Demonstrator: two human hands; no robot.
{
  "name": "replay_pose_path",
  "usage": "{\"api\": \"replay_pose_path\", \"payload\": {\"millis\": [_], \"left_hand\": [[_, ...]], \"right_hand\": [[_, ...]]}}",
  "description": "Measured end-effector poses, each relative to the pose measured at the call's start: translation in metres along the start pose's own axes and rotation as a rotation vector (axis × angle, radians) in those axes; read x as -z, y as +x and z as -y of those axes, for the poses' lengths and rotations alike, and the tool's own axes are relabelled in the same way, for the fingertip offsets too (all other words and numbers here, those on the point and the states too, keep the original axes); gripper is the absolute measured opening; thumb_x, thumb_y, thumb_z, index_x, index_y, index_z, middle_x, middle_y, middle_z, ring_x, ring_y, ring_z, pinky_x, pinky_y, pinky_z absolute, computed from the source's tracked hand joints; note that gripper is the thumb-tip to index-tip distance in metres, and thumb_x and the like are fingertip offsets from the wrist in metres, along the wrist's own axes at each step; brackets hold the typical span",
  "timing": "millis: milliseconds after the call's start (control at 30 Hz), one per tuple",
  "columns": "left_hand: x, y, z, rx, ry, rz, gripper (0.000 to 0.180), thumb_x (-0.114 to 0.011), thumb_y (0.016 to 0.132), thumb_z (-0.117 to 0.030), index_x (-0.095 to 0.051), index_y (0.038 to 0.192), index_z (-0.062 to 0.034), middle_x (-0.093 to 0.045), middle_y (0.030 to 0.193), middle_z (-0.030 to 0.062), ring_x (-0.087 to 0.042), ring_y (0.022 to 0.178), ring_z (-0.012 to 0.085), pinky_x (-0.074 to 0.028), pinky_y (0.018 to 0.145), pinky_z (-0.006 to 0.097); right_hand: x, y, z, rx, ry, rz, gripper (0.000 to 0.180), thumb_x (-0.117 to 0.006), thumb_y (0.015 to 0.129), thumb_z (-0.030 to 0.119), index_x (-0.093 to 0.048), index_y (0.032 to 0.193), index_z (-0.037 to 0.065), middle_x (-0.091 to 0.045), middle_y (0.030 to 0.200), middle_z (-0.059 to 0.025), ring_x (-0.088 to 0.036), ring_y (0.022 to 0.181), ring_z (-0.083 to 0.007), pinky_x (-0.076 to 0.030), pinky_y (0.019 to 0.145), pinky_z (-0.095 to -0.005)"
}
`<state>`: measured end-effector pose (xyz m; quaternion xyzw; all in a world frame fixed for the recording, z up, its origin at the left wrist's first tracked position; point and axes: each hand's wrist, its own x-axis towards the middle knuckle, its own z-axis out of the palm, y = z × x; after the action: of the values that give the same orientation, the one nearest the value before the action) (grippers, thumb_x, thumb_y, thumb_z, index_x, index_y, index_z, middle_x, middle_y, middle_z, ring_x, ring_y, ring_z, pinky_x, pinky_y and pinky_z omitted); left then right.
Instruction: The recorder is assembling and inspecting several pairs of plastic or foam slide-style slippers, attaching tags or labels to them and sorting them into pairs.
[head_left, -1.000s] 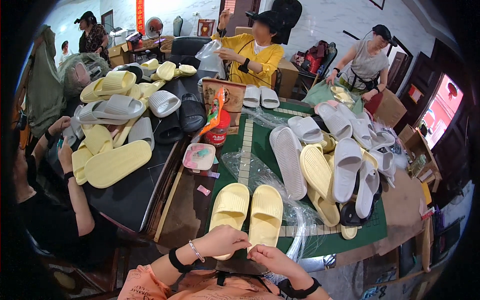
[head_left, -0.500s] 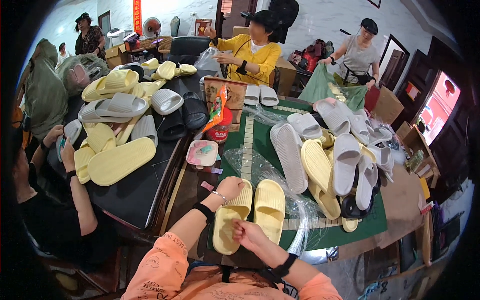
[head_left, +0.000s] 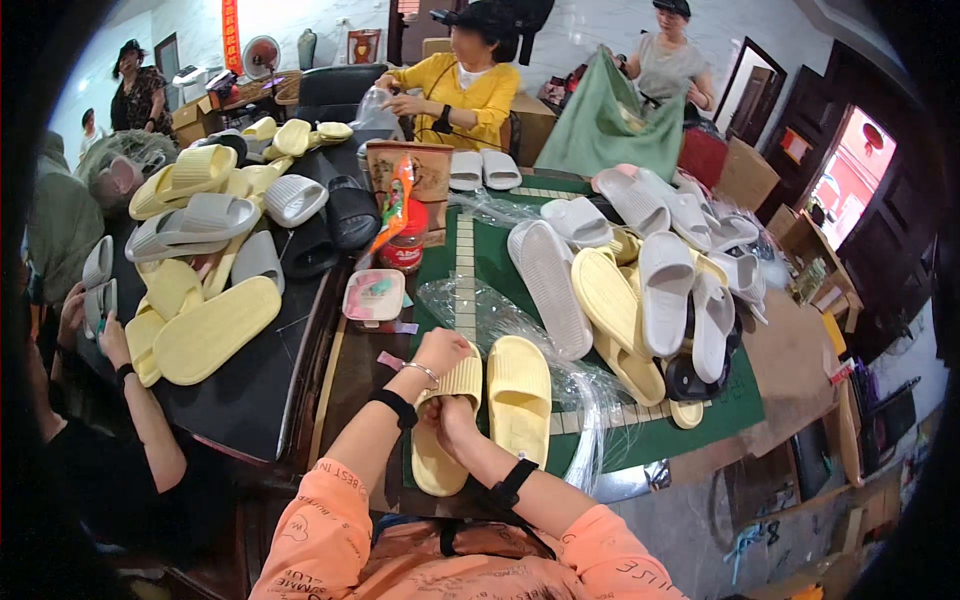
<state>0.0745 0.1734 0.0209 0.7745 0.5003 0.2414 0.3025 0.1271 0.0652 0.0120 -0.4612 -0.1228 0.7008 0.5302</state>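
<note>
Low in the frame's centre, the left hand (head_left: 443, 352) clamps its fingers over the toe of a pale yellow ridged foam slipper (head_left: 445, 425); the right hand (head_left: 447, 417) pinches its middle. Its twin slipper (head_left: 519, 397) lies just right. Pairing seems underway; aligning both soles comes next.

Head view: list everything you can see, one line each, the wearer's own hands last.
Yellow slipper pair: two, pale yellow, on the green mat in front of the wearer.
Plastic bag: one, clear, under and beside that pair.
Slipper heap: many, white and yellow, right side of the mat.
Slipper pile: many, yellow, grey, black, on the dark table at left.
Red-lidded jar: one, behind the mat.
Small tray: one, pink and white, near the jar.
Other people: several, seated or standing around the tables.
Left hand: on the left slipper's top.
Right hand: gripping the same slipper lower down.
</note>
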Motion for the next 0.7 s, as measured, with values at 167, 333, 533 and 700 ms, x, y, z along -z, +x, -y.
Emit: {"api": "replay_pose_path", "payload": {"millis": [167,333,533,700], "left_hand": [[0.006,-0.003,-0.004,0.138,-0.443,-0.043,0.020,-0.064,0.069,-0.010,-0.062,0.082,0.0045,-0.064,0.070,0.0120,-0.062,0.069,0.0123,-0.048,0.060,0.023],[0.006,0.018,0.009,0.167,-0.752,-0.039,0.021,-0.054,0.073,0.004,-0.058,0.093,0.0050,-0.063,0.080,0.0085,-0.060,0.071,0.0123,-0.049,0.062,0.023],[0.014,0.028,-0.031,0.189,-0.711,0.130,0.026,-0.040,0.075,0.007,-0.058,0.093,0.0031,-0.062,0.082,0.0075,-0.057,0.069,0.0114,-0.047,0.060,0.023],[-0.018,0.029,-0.040,-0.067,-0.358,0.141,0.026,-0.038,0.074,0.006,-0.061,0.085,0.0022,-0.062,0.078,0.0089,-0.059,0.073,0.0134,-0.045,0.065,0.023]], "right_hand": [[0.031,-0.054,0.025,-0.097,-0.140,0.154,0.013,-0.036,0.090,0.014,-0.040,0.096,0.003,-0.038,0.070,-0.0030,-0.036,0.052,-0.0117,-0.032,0.046,-0.0233],[0.078,-0.124,0.085,0.121,-0.872,0.376,0.016,-0.042,0.088,0.016,-0.048,0.097,0.003,-0.037,0.065,-0.0020,-0.035,0.053,-0.0099,-0.031,0.047,-0.0236],[0.083,-0.149,0.123,1.172,-1.843,0.082,0.008,-0.058,0.071,0.009,-0.060,0.080,0.009,-0.048,0.063,-0.0059,-0.049,0.061,-0.0224,-0.039,0.058,-0.0321],[0.086,-0.123,0.079,1.051,-1.795,0.196,0.012,-0.058,0.067,0.005,-0.059,0.078,0.004,-0.048,0.063,-0.0081,-0.051,0.064,-0.0236,-0.041,0.058,-0.0342]]}}
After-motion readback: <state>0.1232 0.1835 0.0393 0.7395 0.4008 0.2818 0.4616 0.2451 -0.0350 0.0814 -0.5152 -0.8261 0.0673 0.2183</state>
